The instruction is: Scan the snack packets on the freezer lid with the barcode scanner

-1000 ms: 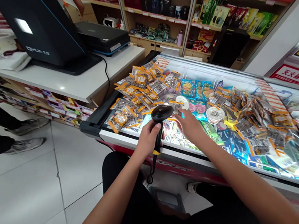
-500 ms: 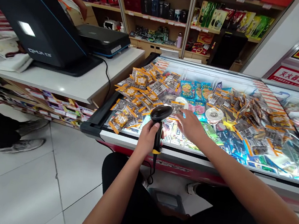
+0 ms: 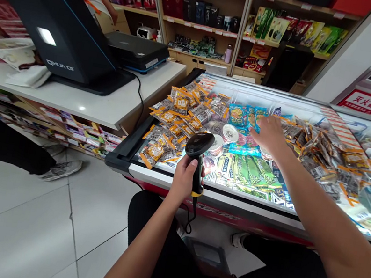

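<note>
My left hand is wrapped around the handle of a black and yellow barcode scanner, its head tilted over the near side of the glass-topped freezer. My right hand is stretched over the glass by the blue snack bags, fingers apart, with nothing visible in them; part of the hand is turned away. Orange-and-clear snack packets are heaped to the left of the scanner. Another heap of such packets spreads beyond my right forearm. Round white-lidded tubs show between the heaps.
On the left, a white counter carries a black checkout machine and a flat black scale. Stocked shelves line the back. A person's legs and shoe are at the left. The scanner's cord hangs near my knees.
My right hand has moved right and farther back, away from the scanner. The packet that lay at its fingers under the scanner no longer shows there. My left hand still holds the scanner.
</note>
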{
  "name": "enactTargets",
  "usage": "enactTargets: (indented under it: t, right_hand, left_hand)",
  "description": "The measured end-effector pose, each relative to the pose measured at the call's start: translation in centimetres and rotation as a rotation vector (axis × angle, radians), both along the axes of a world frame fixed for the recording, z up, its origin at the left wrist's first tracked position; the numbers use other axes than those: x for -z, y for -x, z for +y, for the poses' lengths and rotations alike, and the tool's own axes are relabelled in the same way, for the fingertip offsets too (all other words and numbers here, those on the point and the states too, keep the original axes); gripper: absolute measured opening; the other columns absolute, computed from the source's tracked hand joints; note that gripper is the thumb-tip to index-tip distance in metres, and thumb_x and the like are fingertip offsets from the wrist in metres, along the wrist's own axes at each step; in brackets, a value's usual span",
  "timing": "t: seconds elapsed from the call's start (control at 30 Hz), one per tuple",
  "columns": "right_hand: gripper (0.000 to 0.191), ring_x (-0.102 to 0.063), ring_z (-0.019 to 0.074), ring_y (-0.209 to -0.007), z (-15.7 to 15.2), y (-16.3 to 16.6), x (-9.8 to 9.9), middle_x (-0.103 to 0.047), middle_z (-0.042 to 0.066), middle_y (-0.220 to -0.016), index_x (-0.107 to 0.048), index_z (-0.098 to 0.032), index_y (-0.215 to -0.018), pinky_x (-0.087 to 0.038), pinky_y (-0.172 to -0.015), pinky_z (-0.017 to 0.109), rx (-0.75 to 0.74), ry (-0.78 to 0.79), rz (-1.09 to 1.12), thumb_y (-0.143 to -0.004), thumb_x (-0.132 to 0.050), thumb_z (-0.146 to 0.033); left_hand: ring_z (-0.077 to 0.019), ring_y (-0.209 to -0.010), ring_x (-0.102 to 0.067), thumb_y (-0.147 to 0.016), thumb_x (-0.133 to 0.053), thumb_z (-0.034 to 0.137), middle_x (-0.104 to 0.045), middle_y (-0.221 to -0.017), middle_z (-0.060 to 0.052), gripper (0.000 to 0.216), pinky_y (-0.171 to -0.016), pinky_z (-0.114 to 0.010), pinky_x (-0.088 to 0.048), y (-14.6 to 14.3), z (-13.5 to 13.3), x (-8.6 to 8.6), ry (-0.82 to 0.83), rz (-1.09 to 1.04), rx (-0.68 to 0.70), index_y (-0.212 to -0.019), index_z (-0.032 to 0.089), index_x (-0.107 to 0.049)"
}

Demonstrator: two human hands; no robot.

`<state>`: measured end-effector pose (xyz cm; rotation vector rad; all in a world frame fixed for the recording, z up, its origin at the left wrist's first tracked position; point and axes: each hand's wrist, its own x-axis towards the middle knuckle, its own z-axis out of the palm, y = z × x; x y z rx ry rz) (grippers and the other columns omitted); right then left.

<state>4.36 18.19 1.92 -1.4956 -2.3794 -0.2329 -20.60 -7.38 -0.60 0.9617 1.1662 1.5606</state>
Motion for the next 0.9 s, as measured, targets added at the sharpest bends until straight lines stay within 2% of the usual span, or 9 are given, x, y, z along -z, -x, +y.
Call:
enactTargets:
  t: [0.07, 0.17, 0.23, 0.3, 0.5, 0.63, 0.7, 0.77, 0.9]
  right_hand:
    - [0.053, -0.047, 0.0399, -0.139, 0.8, 3.7, -0.3, -0.058, 0.02, -0.143, -0.059, -0.014, -0.138, -0.037, -0.117, 0.058, -0.145, 0.019, 0.074, -0.1, -0.049, -0.049]
    - [0.066, -0.033, 0.0356, -0.154, 2.2, 9.0, 0.0, -0.038, 0.013, -0.166, -0.04, -0.019, -0.16, -0.03, -0.125, 0.055, -0.323, 0.122, 0.08, -0.102, -0.047, -0.05]
    - [0.07, -0.028, 0.0342, -0.157, 2.9, 11.5, 0.7, -0.03, 0.01, -0.171, -0.03, -0.023, -0.165, -0.026, -0.127, 0.055, -0.371, 0.199, 0.057, -0.103, -0.046, -0.052]
    - [0.068, -0.028, 0.036, -0.156, 3.1, 12.8, 1.4, -0.033, 0.01, -0.169, -0.032, -0.025, -0.165, -0.025, -0.126, 0.057, -0.355, 0.219, 0.044, -0.104, -0.044, -0.052]
    - [0.05, -0.046, 0.0357, -0.141, 1.6, 10.4, 1.4, -0.057, 0.016, -0.144, -0.063, -0.019, -0.135, -0.034, -0.12, 0.055, -0.378, 0.125, 0.087, -0.105, -0.041, -0.052]
    - [0.047, -0.056, 0.0335, -0.124, -0.5, 6.8, -0.2, -0.066, 0.014, -0.117, -0.068, -0.021, -0.11, -0.04, -0.114, 0.055, -0.405, 0.124, 0.131, -0.107, -0.034, -0.054]
    - [0.05, -0.055, 0.0331, -0.125, -2.0, 5.8, -0.8, -0.065, 0.013, -0.119, -0.067, -0.023, -0.113, -0.04, -0.113, 0.056, -0.364, 0.097, 0.214, -0.108, -0.028, -0.054]
    - [0.052, -0.051, 0.0327, -0.131, -3.5, 5.6, -0.9, -0.062, 0.013, -0.13, -0.063, -0.025, -0.128, -0.042, -0.112, 0.055, -0.35, 0.101, 0.268, -0.109, -0.026, -0.057]
    - [0.062, -0.037, 0.0351, -0.149, -5.0, 6.9, 0.1, -0.046, 0.01, -0.157, -0.044, -0.035, -0.156, -0.038, -0.117, 0.057, -0.384, 0.218, 0.168, -0.106, -0.026, -0.067]
  left_hand:
    - [-0.0114, -0.045, -0.057, -0.091, -0.059, 0.058, -0.061, -0.068, 0.004, 0.038, -0.041, -0.022, -0.048, 0.0, 0.1, 0.0, 0.008, 0.01, 0.009, -0.099, 0.021, -0.053]
    - [-0.0123, -0.044, -0.057, -0.091, -0.058, 0.059, -0.062, -0.067, 0.004, 0.039, -0.04, -0.023, -0.048, 0.2, 0.2, 0.0, 0.037, 0.001, 0.026, -0.101, 0.021, -0.053]
    - [-0.013, -0.045, -0.058, -0.092, -0.058, 0.06, -0.062, -0.067, 0.003, 0.04, -0.04, -0.024, -0.049, 0.4, 0.2, 0.0, 0.048, -0.017, 0.03, -0.103, 0.021, -0.053]
    - [-0.0131, -0.044, -0.058, -0.092, -0.057, 0.059, -0.062, -0.067, 0.003, 0.041, -0.04, -0.024, -0.049, 0.6, 0.2, 0.1, 0.047, -0.028, 0.028, -0.103, 0.021, -0.052]
    - [-0.0126, -0.046, -0.058, -0.094, -0.057, 0.058, -0.064, -0.069, 0.002, 0.039, -0.041, -0.024, -0.048, 0.8, 0.2, 0.1, 0.01, -0.006, 0.059, -0.104, 0.02, -0.054]
    - [-0.0121, -0.045, -0.058, -0.092, -0.058, 0.059, -0.064, -0.07, 0.001, 0.04, -0.041, -0.023, -0.048, 0.6, 0.3, 0.1, 0.004, -0.003, 0.037, -0.1, 0.02, -0.055]
    - [-0.0125, -0.044, -0.057, -0.091, -0.058, 0.058, -0.064, -0.068, 0.002, 0.04, -0.04, -0.023, -0.047, 0.4, 0.3, 0.2, -0.019, -0.005, 0.02, -0.103, 0.02, -0.056]
    - [-0.0126, -0.043, -0.056, -0.091, -0.06, 0.056, -0.063, -0.066, 0.002, 0.039, -0.04, -0.024, -0.047, 0.1, 0.4, 0.3, -0.044, 0.001, 0.016, -0.105, 0.019, -0.057]
    - [-0.0123, -0.042, -0.055, -0.09, -0.061, 0.055, -0.063, -0.066, 0.003, 0.04, -0.039, -0.023, -0.047, -0.4, 0.5, 0.1, -0.044, 0.046, 0.013, -0.108, 0.019, -0.059]
